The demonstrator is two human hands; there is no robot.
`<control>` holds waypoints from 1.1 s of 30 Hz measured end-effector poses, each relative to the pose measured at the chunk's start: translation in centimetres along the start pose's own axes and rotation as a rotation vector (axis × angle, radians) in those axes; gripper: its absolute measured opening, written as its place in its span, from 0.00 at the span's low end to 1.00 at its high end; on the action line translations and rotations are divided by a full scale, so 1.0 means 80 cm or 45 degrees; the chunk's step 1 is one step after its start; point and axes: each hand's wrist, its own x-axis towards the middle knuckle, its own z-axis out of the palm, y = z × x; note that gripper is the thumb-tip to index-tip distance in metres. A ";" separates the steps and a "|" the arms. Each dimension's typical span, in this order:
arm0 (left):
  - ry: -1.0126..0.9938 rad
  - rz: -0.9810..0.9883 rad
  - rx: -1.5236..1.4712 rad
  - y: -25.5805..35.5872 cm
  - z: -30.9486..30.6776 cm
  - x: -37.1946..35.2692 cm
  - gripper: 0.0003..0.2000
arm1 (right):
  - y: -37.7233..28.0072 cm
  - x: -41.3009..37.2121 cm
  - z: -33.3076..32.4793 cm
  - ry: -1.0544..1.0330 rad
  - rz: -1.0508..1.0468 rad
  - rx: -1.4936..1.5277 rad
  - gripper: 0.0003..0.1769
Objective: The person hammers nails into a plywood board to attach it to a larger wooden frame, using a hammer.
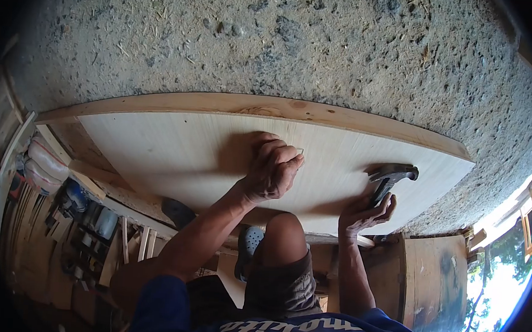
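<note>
A pale wooden panel (320,181) lies in front of me, with a timber strip (221,105) along its far edge. Over the middle of the panel, my left hand (274,169) is closed, and a thin nail (299,150) sticks out from between its thumb and fingers. My right hand (367,216) is wrapped round the handle of a claw hammer (392,174) at the panel's right part. The hammer's dark metal head lies to the right of the left hand, apart from it.
Rough concrete floor (286,39) with wood shavings stretches beyond the panel. My knee (284,240) and a grey clog (250,244) are at the near edge. Timber pieces (41,256) and a bottle stand at left; a wooden board (435,286) is at right.
</note>
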 end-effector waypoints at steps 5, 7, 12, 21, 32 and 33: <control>-0.020 0.009 -0.018 -0.001 -0.002 0.000 0.17 | 0.000 0.001 0.003 0.018 0.014 0.015 0.27; -0.021 0.002 -0.009 -0.001 0.000 -0.001 0.17 | 0.002 -0.002 0.005 0.004 0.034 0.024 0.29; -0.032 0.008 0.010 -0.001 0.000 -0.003 0.18 | 0.002 0.000 0.005 0.007 0.037 0.026 0.29; -0.039 -0.026 0.002 0.003 -0.003 0.004 0.18 | 0.003 -0.002 0.005 0.040 0.019 -0.007 0.28; 0.027 -0.016 -0.011 0.002 -0.001 0.011 0.14 | 0.004 -0.003 0.007 0.072 0.042 0.045 0.28; 0.023 -0.023 -0.012 0.002 -0.001 0.010 0.13 | 0.003 -0.003 0.006 0.088 0.038 0.051 0.28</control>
